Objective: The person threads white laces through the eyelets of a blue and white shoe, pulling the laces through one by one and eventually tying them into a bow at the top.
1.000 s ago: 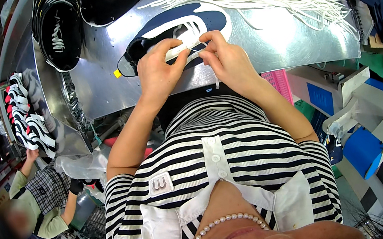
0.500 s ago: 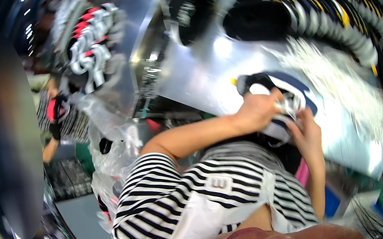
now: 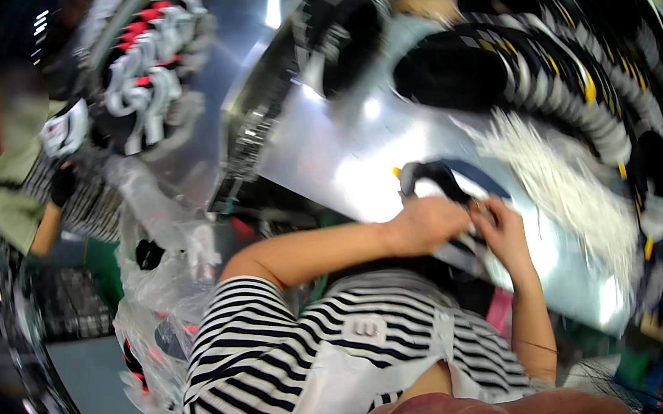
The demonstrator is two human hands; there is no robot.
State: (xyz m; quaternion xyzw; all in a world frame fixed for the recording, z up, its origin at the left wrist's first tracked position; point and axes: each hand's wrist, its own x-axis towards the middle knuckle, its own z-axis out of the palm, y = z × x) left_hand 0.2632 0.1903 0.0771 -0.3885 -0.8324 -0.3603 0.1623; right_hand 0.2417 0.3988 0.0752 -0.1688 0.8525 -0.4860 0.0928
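Note:
A navy, white and grey shoe upper (image 3: 474,177) lies at the near edge of the metal table, partly covered by my hands. My left hand (image 3: 430,223) is closed over its near side, knuckles up. Thumb and fingers of my right hand (image 3: 503,231) pinch right against the left fingertips, above the upper's opening. A white shoelace runs between the two hands; blur and the fingers hide most of it. To the right of the upper spreads a loose bundle of white shoelaces (image 3: 575,200).
Rows of nested dark uppers (image 3: 448,69) line the far and right sides of the metal table (image 3: 322,144). White and red uppers (image 3: 150,80) stand on another table at far left. Clear plastic bags (image 3: 160,267) hang at my left, near a co-worker (image 3: 23,180).
My hands have drawn closer together over the upper, fingertips now meeting. The whole view has shifted a little. At left, the co-worker now has a white piece where a red and black one was.

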